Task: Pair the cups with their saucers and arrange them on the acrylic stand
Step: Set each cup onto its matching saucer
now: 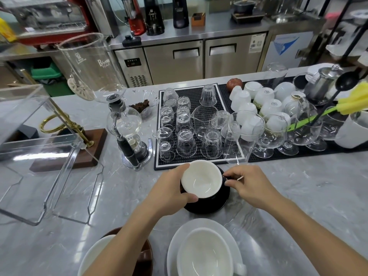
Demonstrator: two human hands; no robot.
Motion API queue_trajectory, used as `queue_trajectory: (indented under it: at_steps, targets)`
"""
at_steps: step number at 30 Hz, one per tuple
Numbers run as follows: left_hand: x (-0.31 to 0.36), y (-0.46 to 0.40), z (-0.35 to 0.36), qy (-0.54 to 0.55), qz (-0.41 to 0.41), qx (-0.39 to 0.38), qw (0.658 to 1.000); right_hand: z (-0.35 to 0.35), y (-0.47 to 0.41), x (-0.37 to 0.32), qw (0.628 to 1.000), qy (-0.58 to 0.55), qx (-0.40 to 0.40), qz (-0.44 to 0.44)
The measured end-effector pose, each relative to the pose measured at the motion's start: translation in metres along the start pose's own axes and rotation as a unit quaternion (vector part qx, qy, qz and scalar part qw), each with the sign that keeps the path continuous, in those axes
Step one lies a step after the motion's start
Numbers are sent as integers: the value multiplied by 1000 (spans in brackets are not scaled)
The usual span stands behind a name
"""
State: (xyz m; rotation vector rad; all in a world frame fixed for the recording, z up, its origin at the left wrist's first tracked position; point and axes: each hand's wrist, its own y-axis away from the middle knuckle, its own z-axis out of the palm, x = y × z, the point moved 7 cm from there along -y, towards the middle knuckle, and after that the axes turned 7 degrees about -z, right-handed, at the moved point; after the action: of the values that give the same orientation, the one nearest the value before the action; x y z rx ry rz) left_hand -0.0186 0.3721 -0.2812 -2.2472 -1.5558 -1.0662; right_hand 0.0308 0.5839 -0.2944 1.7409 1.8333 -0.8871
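Observation:
A black cup (pixel 202 179) with a white inside sits on a black saucer (pixel 214 206) at the counter's middle. My left hand (pixel 171 188) wraps the cup's left rim and side. My right hand (pixel 249 183) pinches its handle on the right. Nearer to me a white cup (pixel 205 253) rests on a white saucer (pixel 229 234). Another white cup (pixel 95 253) on a brown saucer (pixel 146 255) sits at bottom left, partly hidden by my left forearm. The clear acrylic stand (pixel 45 152) stands at the left.
A siphon coffee maker (pixel 127 128) stands left of a black drying mat (pixel 197 108) with several upturned glasses. White cups and stemmed glasses crowd the right mat (pixel 278 154). A tall glass (pixel 243 136) stands just behind the black cup. A brass dripper stand on a wood base (pixel 79 150) sits behind the acrylic stand.

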Motion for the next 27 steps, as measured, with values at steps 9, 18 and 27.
queue_trajectory:
  at_steps: [9, 18, 27]
  targets:
    - [-32, -6, -28, 149, -77, 20, 986, -13, 12, 30, 982, -142, 64, 104]
    - [-58, -10, -3, 301, -262, -28, 916, 17, 20, 41, 885, -365, 52, 284]
    - [-67, -15, 8, 343, -300, -83, 886, 34, 16, 33, 883, -360, -14, 301]
